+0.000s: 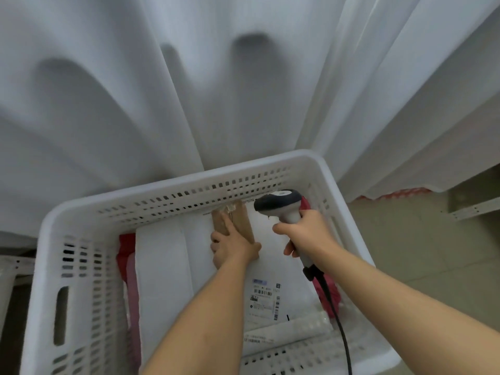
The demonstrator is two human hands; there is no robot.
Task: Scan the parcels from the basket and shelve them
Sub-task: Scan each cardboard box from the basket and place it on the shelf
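A white perforated plastic basket (81, 212) fills the lower view. Inside it lie several parcels: a long white one (162, 266), a white one bearing a shipping label (266, 296), a small brown cardboard box (242, 220) at the far wall, and red and pink packages (127, 255) along the left side. My left hand (231, 246) reaches into the basket and grips the brown box. My right hand (303, 234) holds a grey and white barcode scanner (280, 205) by its handle, head pointing left over the parcels. Its black cable (338, 320) trails down towards me.
White curtains (189, 90) hang right behind the basket. A pale tiled floor (419, 253) lies to the right, with a metal rack part (476, 204) at the right edge. A red package (328, 290) sits against the basket's right wall.
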